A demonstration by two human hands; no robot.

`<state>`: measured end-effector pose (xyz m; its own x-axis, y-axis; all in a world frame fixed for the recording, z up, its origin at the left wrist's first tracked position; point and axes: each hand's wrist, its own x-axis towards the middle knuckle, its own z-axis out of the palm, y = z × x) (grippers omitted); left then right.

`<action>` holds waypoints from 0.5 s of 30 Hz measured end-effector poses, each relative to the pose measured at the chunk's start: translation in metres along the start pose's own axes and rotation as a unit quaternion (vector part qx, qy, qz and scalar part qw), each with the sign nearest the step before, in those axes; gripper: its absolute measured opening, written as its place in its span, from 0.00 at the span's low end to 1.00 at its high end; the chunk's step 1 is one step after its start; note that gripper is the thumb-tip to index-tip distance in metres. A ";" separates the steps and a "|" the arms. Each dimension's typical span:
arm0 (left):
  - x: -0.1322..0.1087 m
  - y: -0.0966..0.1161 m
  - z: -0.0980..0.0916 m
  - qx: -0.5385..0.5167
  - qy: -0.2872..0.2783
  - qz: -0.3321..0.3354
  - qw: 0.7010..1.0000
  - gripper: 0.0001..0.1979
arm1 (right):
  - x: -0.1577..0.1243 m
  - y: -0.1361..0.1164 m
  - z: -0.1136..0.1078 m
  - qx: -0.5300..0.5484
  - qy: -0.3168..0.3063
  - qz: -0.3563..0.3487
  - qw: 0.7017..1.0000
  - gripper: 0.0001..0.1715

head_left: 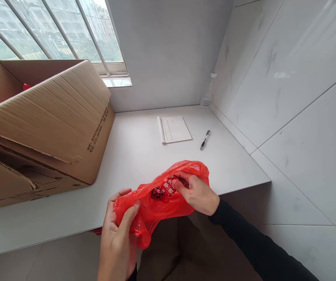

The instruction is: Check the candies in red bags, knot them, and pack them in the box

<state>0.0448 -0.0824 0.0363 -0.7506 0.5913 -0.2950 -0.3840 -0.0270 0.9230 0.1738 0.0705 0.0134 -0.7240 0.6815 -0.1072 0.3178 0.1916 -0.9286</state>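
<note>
A thin red plastic bag (168, 210) is held up at the front edge of the white table, its mouth spread open. My left hand (116, 236) is closed on the bag's left side, thumb in front and fingers behind. Inside the bag's mouth, my right hand (199, 194) has thumb and fingers closed at a small red packet (168, 186) with pale printed characters. Next to that packet lies a shiny dark-and-red wrapper (157, 192). The bag's folds hide whatever lies deeper, and some of my right fingertips are out of sight.
A large open cardboard box (53, 113) stands on the table (133, 156) at left, with something red (26, 86) inside. A notepad (176, 129), a pen (205, 140) and a clear bottle (206, 95) are farther back. A tiled wall (297, 117) bounds the right side.
</note>
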 end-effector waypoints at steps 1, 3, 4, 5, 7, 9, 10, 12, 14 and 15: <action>0.000 0.000 0.001 0.000 -0.003 -0.003 1.000 0.23 | 0.000 -0.001 -0.002 0.021 -0.004 0.005 1.000 0.14; 0.000 0.000 0.002 0.000 -0.004 -0.007 1.000 0.23 | 0.000 -0.002 -0.003 0.048 -0.008 0.012 0.999 0.16; 0.000 0.001 0.002 -0.001 -0.003 -0.005 1.000 0.23 | 0.000 -0.002 -0.003 0.057 -0.008 0.010 0.998 0.17; -0.001 0.001 0.002 0.000 -0.002 -0.002 1.000 0.23 | 0.000 -0.002 -0.003 0.066 -0.007 0.005 0.998 0.18; -0.001 0.001 0.003 0.002 -0.002 0.004 1.000 0.23 | 0.000 -0.002 -0.003 0.068 -0.009 -0.002 0.998 0.18; -0.001 0.002 0.004 0.004 -0.005 0.005 1.000 0.23 | -0.002 -0.002 -0.003 0.034 0.010 0.000 0.999 0.19; -0.002 0.002 0.004 0.004 -0.006 0.004 1.000 0.23 | -0.004 -0.002 -0.003 0.008 0.030 -0.004 1.000 0.18; -0.002 0.003 0.004 0.005 -0.005 0.002 1.000 0.24 | -0.007 -0.001 -0.003 -0.048 0.078 -0.023 0.996 0.16; -0.002 0.003 0.004 0.010 0.001 0.001 1.000 0.25 | -0.010 0.001 -0.003 -0.092 0.107 -0.041 0.989 0.14; -0.002 0.004 0.003 0.012 0.004 0.000 1.000 0.25 | -0.012 0.002 -0.003 -0.112 0.107 -0.042 0.987 0.14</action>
<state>0.0464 -0.0812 0.0410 -0.7545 0.5852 -0.2972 -0.3710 -0.0068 0.9286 0.1850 0.0654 0.0139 -0.6159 0.7850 0.0666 0.4065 0.3890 -0.8267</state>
